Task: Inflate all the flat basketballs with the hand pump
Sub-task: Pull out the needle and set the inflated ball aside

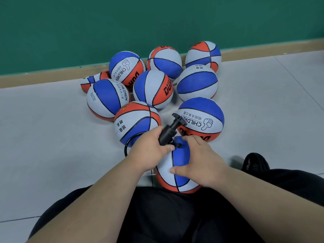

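Note:
A blue, white and orange basketball [177,174] lies between my knees on the floor. My left hand [149,148] grips the body of a black hand pump [169,131], whose handle points up and away. The pump's hose [128,144] loops out to the left of that hand. My right hand [198,160] rests over the top of the ball, its fingertips at the pump's nozzle where it meets the ball. A flattened ball [93,80] lies at the far left of the pile.
Several round basketballs [152,89] of the same colours sit in a cluster ahead on the grey floor [52,137], up to a green wall [122,23] with a wooden skirting. My black-trousered legs fill the foreground, and a black shoe [254,162] shows at right.

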